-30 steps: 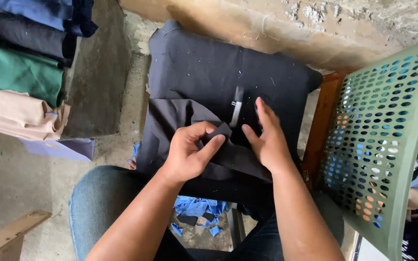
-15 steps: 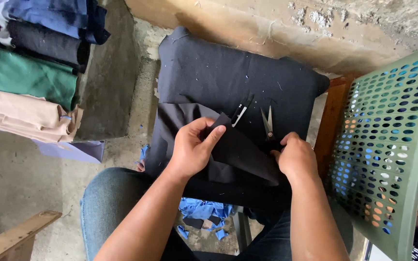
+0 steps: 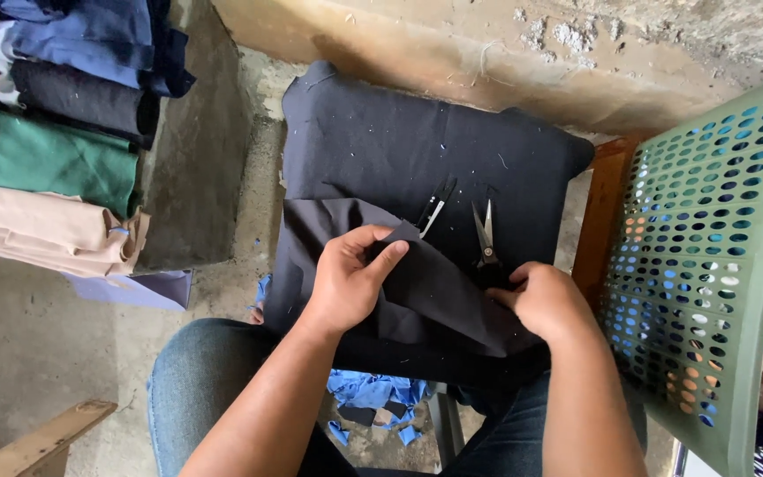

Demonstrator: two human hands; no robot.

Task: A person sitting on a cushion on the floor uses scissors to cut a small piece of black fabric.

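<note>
Here, left hand (image 3: 346, 287) on dark cloth (image 3: 434, 291).

Open dark cloth (image 3: 381, 150) lies bare beyond the hands, up to the rough wall (image 3: 505, 53). A green perforated basket (image 3: 708, 265) walls off the right side; stacked folded fabrics (image 3: 46, 159) block the left. Two thread snips (image 3: 434, 208) lie mid-surface, between the hands.

left hand (image 3: 346, 287) pinching dark cloth (image 3: 417, 291), right hand (image 3: 545, 300) at scissors (image 3: 486, 243)
</note>
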